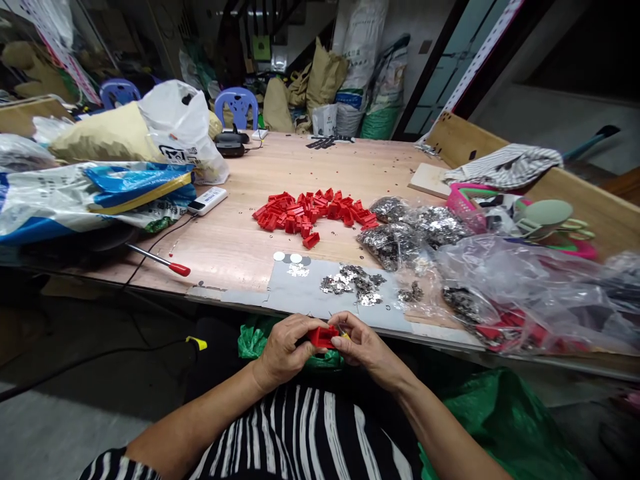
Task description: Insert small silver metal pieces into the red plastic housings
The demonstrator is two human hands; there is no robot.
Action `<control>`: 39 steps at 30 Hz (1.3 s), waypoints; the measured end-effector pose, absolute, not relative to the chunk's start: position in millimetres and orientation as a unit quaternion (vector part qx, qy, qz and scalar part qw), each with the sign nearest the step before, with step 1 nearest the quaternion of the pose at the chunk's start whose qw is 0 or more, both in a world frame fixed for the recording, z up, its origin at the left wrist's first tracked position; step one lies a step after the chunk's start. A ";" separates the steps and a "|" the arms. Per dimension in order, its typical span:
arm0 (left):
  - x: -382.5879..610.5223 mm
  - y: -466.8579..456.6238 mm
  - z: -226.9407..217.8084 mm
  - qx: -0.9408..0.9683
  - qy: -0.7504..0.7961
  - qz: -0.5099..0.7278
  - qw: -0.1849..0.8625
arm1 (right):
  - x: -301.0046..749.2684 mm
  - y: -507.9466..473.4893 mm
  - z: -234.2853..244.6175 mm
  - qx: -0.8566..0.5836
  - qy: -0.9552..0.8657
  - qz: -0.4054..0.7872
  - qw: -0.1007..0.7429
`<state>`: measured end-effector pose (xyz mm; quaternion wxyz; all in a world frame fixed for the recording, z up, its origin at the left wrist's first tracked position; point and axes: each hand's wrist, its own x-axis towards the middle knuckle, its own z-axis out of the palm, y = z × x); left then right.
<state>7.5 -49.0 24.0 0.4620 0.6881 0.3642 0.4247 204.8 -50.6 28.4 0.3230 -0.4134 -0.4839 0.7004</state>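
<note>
In front of my body, just off the table's near edge, my left hand is closed on a small red plastic housing with an open, box-like hollow. My right hand meets it from the other side, fingers pinched round a small tool with a yellow part; its tip is too small to make out. Beyond the hands, a grey mat carries loose piles of small metal pieces. Farther back lies a heap of similar red plastic housings.
Clear bags of metal parts and a pink basket crowd the right side. At the left are large plastic sacks, a white power bank with a cable, and a red-tipped rod. A green bag hangs below the table.
</note>
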 end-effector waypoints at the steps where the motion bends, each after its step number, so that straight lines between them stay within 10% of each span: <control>1: 7.2 -48.5 22.8 0.701 0.348 0.437 0.442 | 204.4 -51.9 27.6 -0.406 -0.469 0.711 0.331; 6: 1.9 -43.6 17.7 0.739 0.296 0.484 0.363 | 198.8 -53.3 27.9 -0.383 -0.437 0.737 0.346; 12: -8.5 -39.1 11.3 0.580 0.335 0.500 0.549 | 183.4 -36.9 37.1 -0.373 -0.488 0.728 0.305; 18: -18.8 -24.0 9.7 0.431 0.389 0.556 0.594 | 181.5 20.8 53.1 -0.526 -0.725 0.343 0.284; 24: -26.0 -17.7 13.5 0.457 0.410 0.553 0.563 | 168.9 72.8 54.4 -0.574 -0.807 0.111 0.084; 39: -25.0 -9.7 9.6 0.424 0.410 0.565 0.577 | 154.8 97.9 37.6 -0.579 -0.804 0.116 0.072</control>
